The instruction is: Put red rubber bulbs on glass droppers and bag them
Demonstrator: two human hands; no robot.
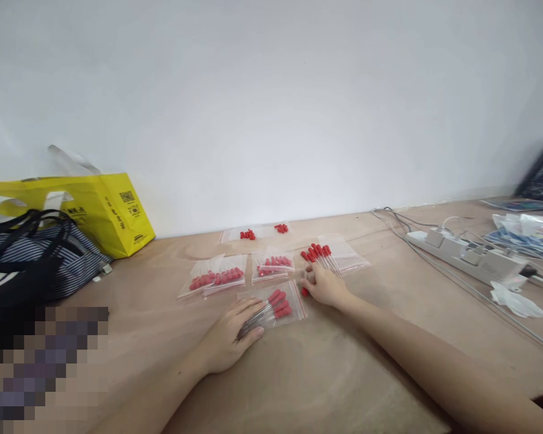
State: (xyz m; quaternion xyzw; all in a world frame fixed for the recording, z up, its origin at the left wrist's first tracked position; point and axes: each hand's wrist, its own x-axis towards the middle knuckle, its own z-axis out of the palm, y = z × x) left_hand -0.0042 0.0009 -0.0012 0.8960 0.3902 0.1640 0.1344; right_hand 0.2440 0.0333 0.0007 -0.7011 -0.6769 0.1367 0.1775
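My left hand (233, 331) lies at the near clear zip bag (294, 301), its thumb and fingers closed around the glass ends of several droppers (271, 306) with red rubber bulbs. These droppers lie over or in the bag; I cannot tell which. Just to the right, my right hand (326, 286) has its fingers curled around a dropper (304, 292), whose red bulb shows below the fingertips. Beyond that hand is a fan of loose droppers (319, 253), bulbs pointing away from me. Part of their glass is hidden by the hand.
Filled zip bags (228, 276) lie left of centre, another filled bag (274, 263) behind the near one. More red bulbs (247, 234) lie by the wall. A flat bag (346, 253) is at right. A power strip (466, 256) with cables stands right; a yellow bag (113, 211) stands left.
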